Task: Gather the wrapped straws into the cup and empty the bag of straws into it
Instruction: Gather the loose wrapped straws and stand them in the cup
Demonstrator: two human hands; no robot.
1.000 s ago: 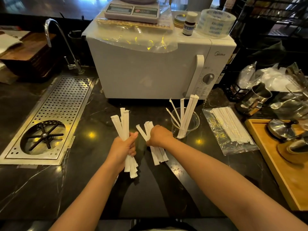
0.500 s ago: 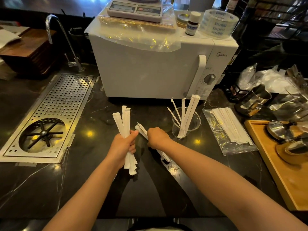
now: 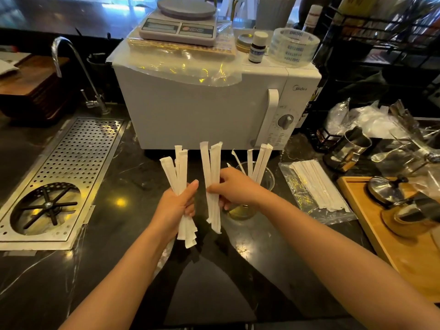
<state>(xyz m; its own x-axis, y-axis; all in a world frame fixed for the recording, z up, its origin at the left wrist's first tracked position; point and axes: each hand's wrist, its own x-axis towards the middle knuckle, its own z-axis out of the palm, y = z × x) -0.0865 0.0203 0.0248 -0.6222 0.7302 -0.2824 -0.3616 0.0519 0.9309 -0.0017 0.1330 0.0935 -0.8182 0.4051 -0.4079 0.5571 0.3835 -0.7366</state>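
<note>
— What's the surface like from where you stand?

— Dark, glossy stone tabletop (image 3: 100,263) with pale veins, lamps glinting off it. At nine o'clock a perforated steel drain tray (image 3: 71,167) is sunk into it, with a curved tap (image 3: 71,67) behind. At twelve o'clock sits a white microwave (image 3: 202,110), a kitchen scale (image 3: 181,22) and a tape roll (image 3: 294,45) on top.

— And the hands?

— The left hand (image 3: 176,206) is clenched around a bundle of wrapped straws (image 3: 181,172), held upright. The right hand (image 3: 234,186), just beside it, has its grip closed on a second, smaller bunch (image 3: 212,177).

— The cup?

— The clear cup (image 3: 267,177) stands right behind the right hand, at one o'clock, a few straws leaning in it. The bag of straws (image 3: 314,189) lies flat at three o'clock, next to a wooden tray (image 3: 409,258).
</note>
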